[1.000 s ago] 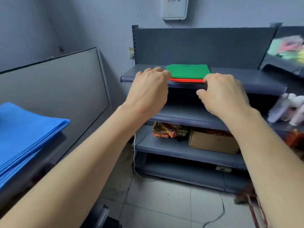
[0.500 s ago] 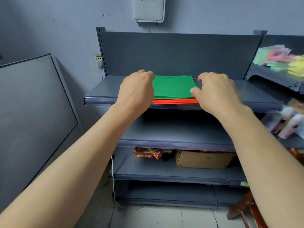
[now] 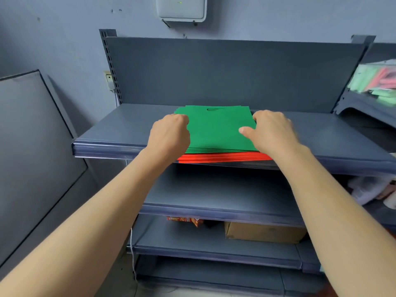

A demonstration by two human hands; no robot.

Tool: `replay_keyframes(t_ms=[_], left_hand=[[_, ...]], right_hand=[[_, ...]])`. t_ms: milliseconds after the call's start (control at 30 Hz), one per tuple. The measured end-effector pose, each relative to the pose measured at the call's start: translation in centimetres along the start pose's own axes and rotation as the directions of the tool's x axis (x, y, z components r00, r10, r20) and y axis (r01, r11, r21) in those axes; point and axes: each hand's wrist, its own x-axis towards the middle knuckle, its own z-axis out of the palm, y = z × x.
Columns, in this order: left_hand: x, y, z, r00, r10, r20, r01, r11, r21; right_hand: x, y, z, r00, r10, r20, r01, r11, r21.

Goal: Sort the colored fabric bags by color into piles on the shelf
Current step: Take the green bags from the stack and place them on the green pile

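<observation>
Both your forearms reach forward and up to the top shelf [image 3: 132, 127] of a grey metal rack. Your left hand [image 3: 170, 136] sits at the left edge of the green bags [image 3: 216, 129], fingers curled under, grip closed on that edge. Your right hand [image 3: 271, 131] is at the right edge, thumb lying flat on the top green bag, fingers wrapped round the side; grip clamped on the stack there. The green bags lie flat on top of the red bags [image 3: 225, 157], whose front edges stick out over the shelf lip.

Lower shelves: a cardboard box [image 3: 263, 233] and a red printed packet [image 3: 185, 220], apart from each other. Far right, blurred pale green and pink items [image 3: 377, 80] on a neighbouring shelf. On the wall above, a white box [image 3: 182, 8]. A grey panel [image 3: 32, 146] leans at left.
</observation>
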Motion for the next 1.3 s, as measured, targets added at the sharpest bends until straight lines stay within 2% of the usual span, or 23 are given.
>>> replay_keyframes(t_ms=[133,267,467,600,833,933,1000,1100,1167,1300], left_hand=[[2.6,0.5,2.3,0.994,-0.095,0.06,0.097,0.995,-0.018],[3.9,1.0,4.3,0.966,-0.185,0.182,0.182,0.983,0.036],[5.6,0.6,6.2,0.914,-0.272,0.302,0.268,0.962,0.055],[6.3,0.6,6.4,0.883,-0.298,0.362,0.306,0.951,0.036],[6.6,0.8,5.8,0.843,-0.363,0.397,0.396,0.918,-0.003],[6.6,0.8,5.2,0.846,-0.372,0.381,0.417,0.908,-0.042],[6.8,0.4,5.3,0.839,-0.399,0.371,0.46,0.883,-0.09],[7.1,-0.4,5.7,0.825,-0.407,0.393,0.523,0.813,-0.255],[7.0,-0.4,5.9,0.849,-0.388,0.357,0.5,0.808,-0.312],[7.0,0.0,5.5,0.922,-0.317,0.22,0.375,0.871,-0.318]], right_hand=[[3.7,1.8,1.8,0.995,0.032,0.091,-0.036,0.999,0.04],[6.7,3.2,4.1,0.985,0.021,0.174,-0.028,0.999,0.042],[9.1,4.1,6.2,0.927,-0.008,0.375,0.027,0.999,-0.044],[10.3,4.1,6.9,0.903,-0.016,0.43,0.056,0.995,-0.081],[11.3,3.9,7.8,0.891,-0.026,0.454,0.078,0.992,-0.096],[11.5,4.0,8.1,0.89,-0.012,0.456,0.069,0.992,-0.109],[11.7,4.0,8.4,0.886,0.023,0.463,0.03,0.994,-0.106],[11.9,4.1,8.4,0.872,0.068,0.484,-0.016,0.994,-0.111],[11.9,4.1,8.1,0.873,0.071,0.483,-0.026,0.995,-0.099],[11.5,3.7,7.7,0.906,0.031,0.422,-0.015,0.999,-0.041]])
